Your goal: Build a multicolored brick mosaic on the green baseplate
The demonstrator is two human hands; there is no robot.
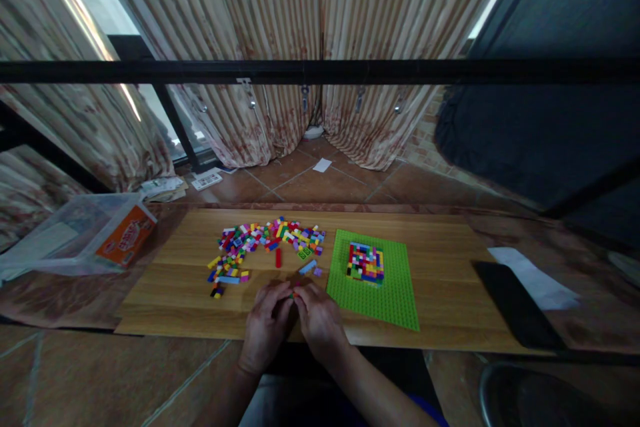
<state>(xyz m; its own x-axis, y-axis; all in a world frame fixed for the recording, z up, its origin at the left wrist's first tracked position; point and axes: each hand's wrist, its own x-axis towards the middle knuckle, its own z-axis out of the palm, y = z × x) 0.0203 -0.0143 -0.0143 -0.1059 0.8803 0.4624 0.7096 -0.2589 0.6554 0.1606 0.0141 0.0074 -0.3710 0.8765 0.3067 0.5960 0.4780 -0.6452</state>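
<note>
My left hand [267,320] and my right hand [321,319] meet near the table's front edge. Their fingertips pinch small toy bricks [293,295] between them, mostly hidden, with a bit of green and red showing. Just beyond the fingers lie a long red brick [279,258], a light blue brick [307,267] and a purple brick [318,272]. To the right is a green baseplate [400,280] bearing a low, multicoloured block of bricks [366,263]. Loose bricks [250,238] of many colours spread across the table's left and back.
The wooden table [445,280] carries all the bricks. A clear plastic bin [65,240] with an orange label stands at the left. A black flat object [517,307] and white paper [535,280] lie at the right. A dark bar [320,72] crosses before the curtains.
</note>
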